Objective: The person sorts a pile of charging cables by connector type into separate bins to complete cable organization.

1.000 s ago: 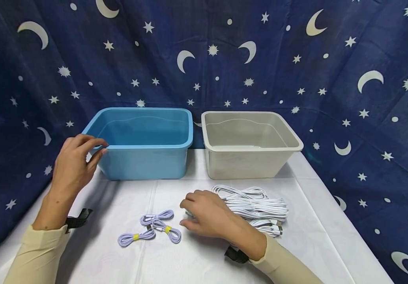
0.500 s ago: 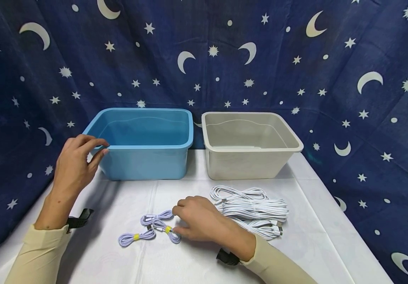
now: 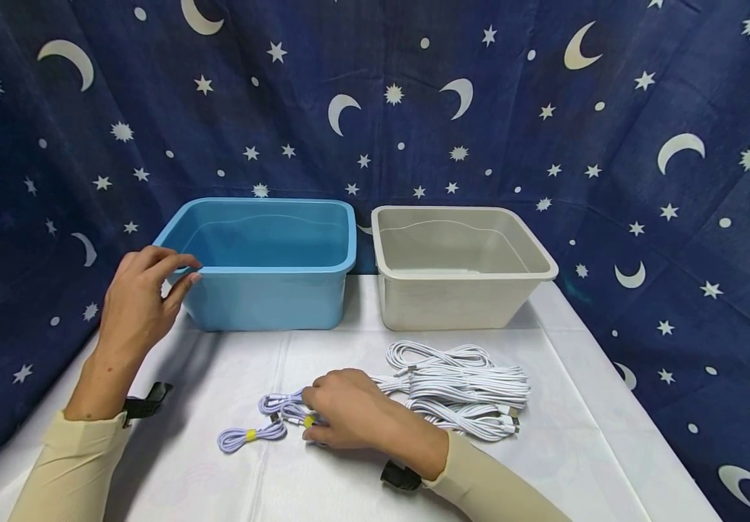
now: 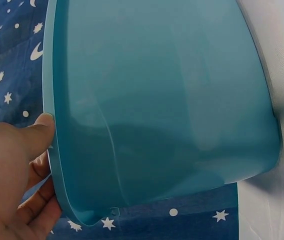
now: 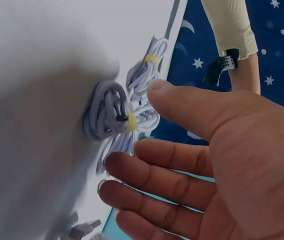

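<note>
My left hand holds the front left rim of a blue plastic bin. In the left wrist view, the thumb lies against the edge of the bin and the fingers are on the rim's other side. My right hand is over the rightmost of several coiled lavender USB cables with yellow ties, partly hiding it. One lavender cable lies apart to the left. In the right wrist view, the right hand has spread fingers, nothing between them, close to a coiled cable.
A greyish-beige bin stands right of the blue one at the back of the white-covered table. A pile of coiled white cables lies in front of it. A dark blue star-and-moon cloth hangs behind.
My right hand has moved left and slightly toward me, from beside the white cables to over the lavender ones. My left hand stays at the blue bin's rim.
</note>
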